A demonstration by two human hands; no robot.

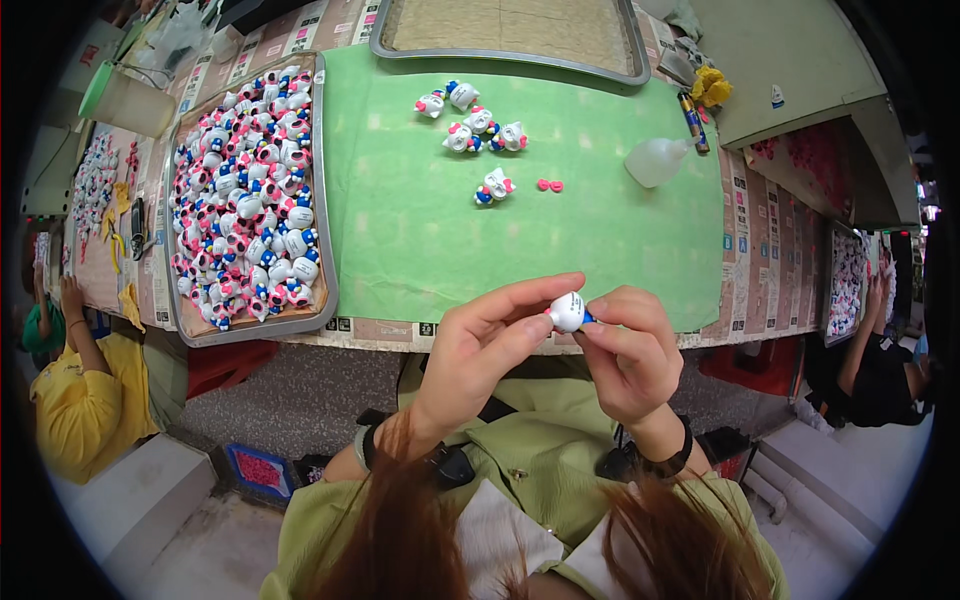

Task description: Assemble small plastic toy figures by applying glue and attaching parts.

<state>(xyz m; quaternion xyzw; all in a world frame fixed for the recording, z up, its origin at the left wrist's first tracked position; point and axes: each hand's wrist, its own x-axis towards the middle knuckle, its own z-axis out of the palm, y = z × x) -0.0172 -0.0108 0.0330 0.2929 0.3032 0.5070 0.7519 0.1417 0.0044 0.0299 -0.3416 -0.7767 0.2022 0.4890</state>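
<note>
Both hands are raised in front of the near edge of the flat green felt mat (450, 230) that covers the worktable. The left hand (480, 350) and the right hand (625, 350) pinch one small white rounded plastic figurine (568, 311) between their fingertips; a spot of blue shows on its right side. Left of the mat stands a long metal tray (322, 200), filled with a heap of like figurines in white, pink and blue (250, 200). On the mat's far part lie six loose finished figurines (478, 130) and, just right of the nearest one, a small pink bow piece (550, 185). At the mat's far right corner rests a translucent plastic bottle (655, 160). Beyond the mat's far edge lies a second, shallow metal tray (510, 55).
</note>
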